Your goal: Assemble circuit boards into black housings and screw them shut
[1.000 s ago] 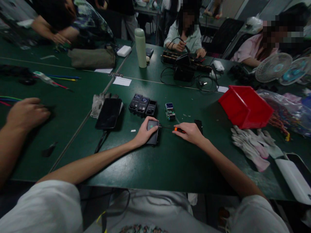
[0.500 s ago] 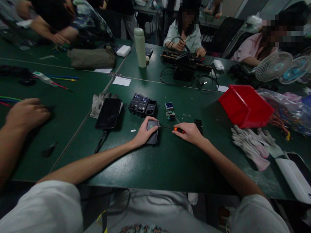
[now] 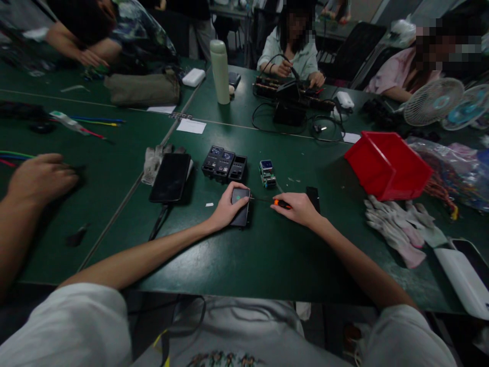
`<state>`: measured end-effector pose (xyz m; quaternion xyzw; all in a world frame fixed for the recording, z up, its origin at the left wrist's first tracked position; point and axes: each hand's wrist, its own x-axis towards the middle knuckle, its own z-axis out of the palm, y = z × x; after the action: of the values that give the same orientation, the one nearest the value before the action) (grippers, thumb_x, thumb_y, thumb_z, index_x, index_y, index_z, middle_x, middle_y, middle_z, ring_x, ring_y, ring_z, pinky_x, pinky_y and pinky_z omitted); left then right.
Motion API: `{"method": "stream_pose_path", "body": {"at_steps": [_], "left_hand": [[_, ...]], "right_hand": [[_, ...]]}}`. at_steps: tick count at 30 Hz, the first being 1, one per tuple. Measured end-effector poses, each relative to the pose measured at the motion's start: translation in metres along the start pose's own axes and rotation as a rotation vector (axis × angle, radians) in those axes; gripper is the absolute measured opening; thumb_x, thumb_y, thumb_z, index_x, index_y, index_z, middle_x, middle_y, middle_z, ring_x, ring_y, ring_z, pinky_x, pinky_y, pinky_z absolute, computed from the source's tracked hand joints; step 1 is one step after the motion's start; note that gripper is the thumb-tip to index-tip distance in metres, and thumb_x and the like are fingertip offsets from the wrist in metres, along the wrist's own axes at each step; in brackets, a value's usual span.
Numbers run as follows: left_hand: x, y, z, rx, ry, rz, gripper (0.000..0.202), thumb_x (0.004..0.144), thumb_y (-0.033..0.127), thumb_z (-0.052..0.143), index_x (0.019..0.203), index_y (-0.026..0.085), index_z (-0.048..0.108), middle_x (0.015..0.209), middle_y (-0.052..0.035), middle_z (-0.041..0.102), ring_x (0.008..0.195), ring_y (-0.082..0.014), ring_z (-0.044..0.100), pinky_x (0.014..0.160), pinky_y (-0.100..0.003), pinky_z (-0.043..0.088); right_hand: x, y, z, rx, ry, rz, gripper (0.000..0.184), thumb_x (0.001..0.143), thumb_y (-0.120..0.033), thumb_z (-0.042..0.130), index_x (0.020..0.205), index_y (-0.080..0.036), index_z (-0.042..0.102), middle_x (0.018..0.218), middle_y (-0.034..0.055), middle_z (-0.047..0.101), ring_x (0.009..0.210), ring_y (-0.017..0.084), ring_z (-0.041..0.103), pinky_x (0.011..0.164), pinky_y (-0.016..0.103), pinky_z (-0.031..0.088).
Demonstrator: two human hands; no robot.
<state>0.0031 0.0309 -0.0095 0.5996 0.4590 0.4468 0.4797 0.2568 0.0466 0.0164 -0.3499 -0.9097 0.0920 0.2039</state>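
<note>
My left hand [image 3: 229,208] is closed around a small dark rectangular case [image 3: 240,216], holding it down on the green table. In my right hand [image 3: 300,208] is a screwdriver [image 3: 281,204] with an orange and black handle. Its thin shaft points left, and the tip reaches the right side of the case near my left thumb. Just beyond stand several joined black modules [image 3: 224,164] with small displays. A green circuit board with a small screen [image 3: 267,173] lies to their right. Beside my right wrist is a flat black object [image 3: 313,199], partly hidden.
A black phone [image 3: 170,177] with a cable rests on grey gloves at left. Another person's hand [image 3: 42,178] is at far left. On the right are a red bin [image 3: 388,165], work gloves [image 3: 395,229] and a white case [image 3: 462,283]. A green bottle [image 3: 220,71] stands farther back.
Almost nothing differs. Both hands keep their hold, with the screwdriver still against the side of the case; the view has shifted very slightly.
</note>
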Motion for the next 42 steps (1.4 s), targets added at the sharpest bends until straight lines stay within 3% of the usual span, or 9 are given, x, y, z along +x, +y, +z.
{"method": "stream_pose_path", "body": {"at_steps": [42], "left_hand": [[-0.0009, 0.0032, 0.0006, 0.012, 0.014, 0.007, 0.031, 0.081, 0.037, 0.058, 0.106, 0.02, 0.05, 0.107, -0.0042, 0.061, 0.094, -0.0197, 0.06, 0.089, -0.036, 0.045]], "right_hand": [[0.0017, -0.002, -0.0049, 0.011, -0.041, 0.01, 0.028, 0.091, -0.038, 0.055, 0.104, -0.015, 0.065, 0.093, 0.009, 0.072, 0.082, 0.021, 0.069, 0.073, 0.031, 0.054]]}}
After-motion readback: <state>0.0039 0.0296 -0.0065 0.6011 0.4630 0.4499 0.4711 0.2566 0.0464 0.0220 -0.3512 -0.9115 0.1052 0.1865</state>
